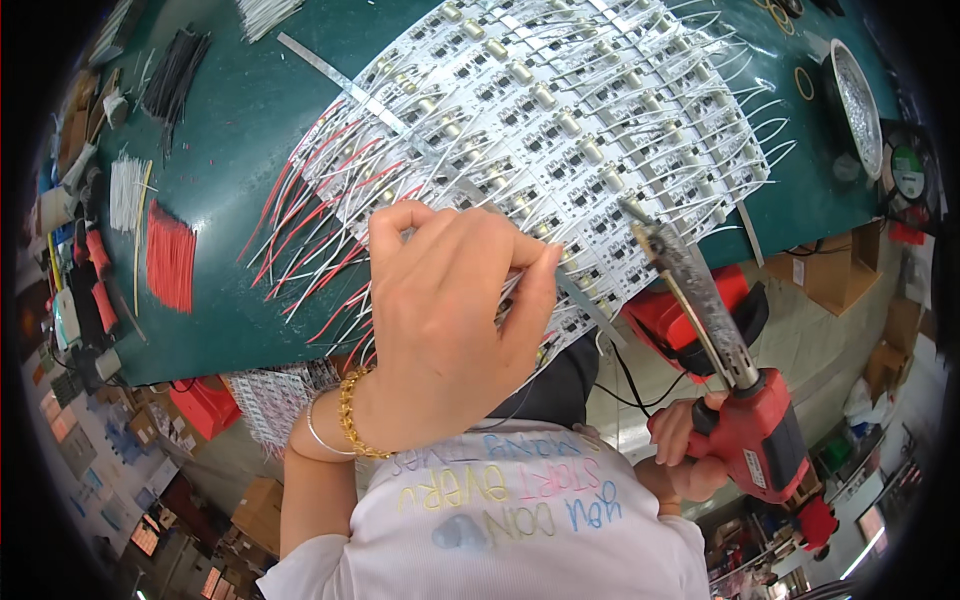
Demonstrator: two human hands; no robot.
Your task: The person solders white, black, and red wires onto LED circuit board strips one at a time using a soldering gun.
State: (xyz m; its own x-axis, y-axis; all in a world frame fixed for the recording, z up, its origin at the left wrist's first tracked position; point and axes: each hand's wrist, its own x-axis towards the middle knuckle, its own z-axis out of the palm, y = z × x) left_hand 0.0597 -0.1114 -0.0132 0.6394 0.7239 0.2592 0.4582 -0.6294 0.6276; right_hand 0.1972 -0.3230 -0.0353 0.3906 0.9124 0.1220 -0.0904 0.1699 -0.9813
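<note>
A large white panel of circuit boards, set with small black and metallic parts, lies on the green table. Red and white wires fringe its left side, and white wires stick out along the right. My left hand is over the near left part of the panel, thumb and forefinger pinched on what looks like a thin white wire. A red and black soldering gun is gripped in my right hand. Its metal tip points up and left, just over the panel, to the right of my left fingertips.
Bundles of red wires, white wires and black wires lie on the table's left. A metal strip crosses the panel. At far right stand a round metal dish and a cardboard box.
</note>
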